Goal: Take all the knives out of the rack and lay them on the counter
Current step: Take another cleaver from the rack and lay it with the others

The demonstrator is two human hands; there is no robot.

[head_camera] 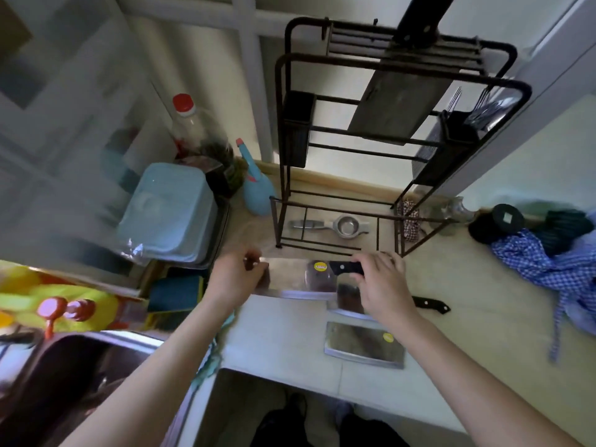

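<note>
A black wire rack (400, 64) stands at the back of the counter (483, 301). One cleaver (400, 104) still hangs in its top slots, black handle up. In front of the rack a wide cleaver (290, 280) with a yellow sticker is held flat just over the counter. My right hand (382, 282) grips its black handle, and my left hand (237, 279) pinches the blade's far left end. A second cleaver (432, 305) lies under my right hand, handle pointing right. A third cleaver (364, 345) lies nearer me, its handle hidden by my right forearm.
A metal strainer (346, 224) lies on the rack's base, and a cutlery holder (461, 130) hangs on the rack's right side. A blue tub (167, 211), a red-capped bottle (190, 124) and a blue spray bottle (256, 188) stand to the left. A checkered cloth (548, 269) lies at the right, and the sink (80, 382) is at lower left.
</note>
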